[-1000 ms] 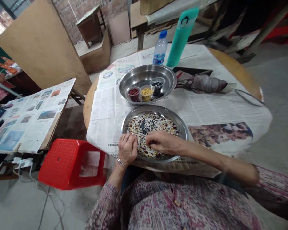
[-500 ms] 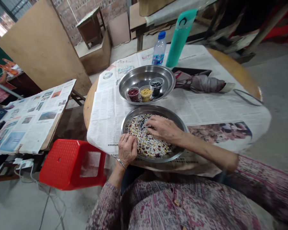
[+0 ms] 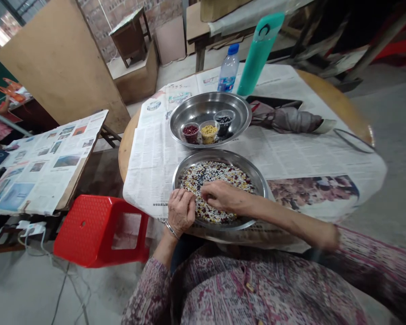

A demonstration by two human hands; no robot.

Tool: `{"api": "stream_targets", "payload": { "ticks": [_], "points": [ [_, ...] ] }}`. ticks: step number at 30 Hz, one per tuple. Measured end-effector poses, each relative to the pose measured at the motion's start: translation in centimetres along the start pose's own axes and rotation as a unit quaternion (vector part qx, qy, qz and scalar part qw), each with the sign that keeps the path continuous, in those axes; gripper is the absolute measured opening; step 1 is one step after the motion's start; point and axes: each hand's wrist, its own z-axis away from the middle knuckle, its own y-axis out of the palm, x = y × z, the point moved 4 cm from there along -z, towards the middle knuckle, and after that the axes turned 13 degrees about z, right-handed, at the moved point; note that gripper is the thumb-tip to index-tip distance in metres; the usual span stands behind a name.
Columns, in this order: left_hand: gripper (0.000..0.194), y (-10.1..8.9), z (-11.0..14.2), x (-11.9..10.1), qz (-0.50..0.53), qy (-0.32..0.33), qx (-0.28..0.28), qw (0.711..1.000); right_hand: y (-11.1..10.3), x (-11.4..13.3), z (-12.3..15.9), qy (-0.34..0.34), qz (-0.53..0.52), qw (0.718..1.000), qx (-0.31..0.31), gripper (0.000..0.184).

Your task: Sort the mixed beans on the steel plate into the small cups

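A round steel plate (image 3: 257,180) holds a spread of mixed white, dark and reddish grains (image 3: 216,178). My right hand (image 3: 219,196) reaches in from the right, its bunched fingertips among the grains. My left hand (image 3: 181,212), with a metal bangle (image 3: 171,229) at the wrist, rests curled at the plate's near rim. Whether either hand holds grains is hidden. Behind, a second steel plate (image 3: 209,104) carries small cups of red beans (image 3: 191,133), yellow grains (image 3: 209,134) and black beans (image 3: 223,124).
Newspaper (image 3: 301,158) covers the round table. A folded grey umbrella (image 3: 284,119), plastic water bottle (image 3: 228,68) and teal flask (image 3: 260,53) stand beyond the plates. A red plastic stool (image 3: 98,230) sits left of me, beside a newspaper-covered board (image 3: 47,167).
My right hand has shifted left and slightly nearer over the grains since half a second ago. My left hand stays at the near rim, and the view has moved only slightly.
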Motion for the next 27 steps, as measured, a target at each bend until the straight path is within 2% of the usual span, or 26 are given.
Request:
{"api": "stream_targets", "payload": {
  "ticks": [4, 8, 15, 17, 20, 23, 27],
  "points": [
    [0.022, 0.1, 0.1, 0.1, 0.0, -0.005, 0.004, 1.0, -0.4, 0.7, 2.8, -0.059, -0.006, 0.998, 0.03, 0.017],
    [0.022, 0.1, 0.0, 0.0, 0.003, -0.004, 0.001, 1.0, -0.5, 0.7, 3.4, -0.065, 0.029, 0.996, 0.045, 0.017],
    [0.022, 0.0, 0.0, -0.1, -0.001, -0.003, 0.003, 1.0, -0.8, -2.1, 0.7, 0.066, 0.137, 0.987, -0.047, 0.024],
    [0.022, 0.0, 0.0, 0.0, -0.003, -0.004, 0.003, 1.0, -0.8, -2.3, 0.0, 0.076, 0.124, 0.987, -0.074, 0.021],
    [0.023, 0.1, 0.0, 0.0, -0.005, -0.007, 0.005, 1.0, -0.6, -1.7, -0.5, 0.043, 0.087, 0.991, -0.094, 0.019],
    [0.023, 0.1, 0.0, 0.0, -0.004, -0.004, 0.004, 1.0, -0.1, -0.6, -0.9, 0.005, 0.084, 0.995, -0.056, 0.02],
    [0.022, 0.0, -0.1, -0.1, -0.001, -0.001, -0.002, 1.0, 0.4, 0.0, -1.6, 0.027, 0.09, 0.996, -0.002, 0.015]
  ]
}}
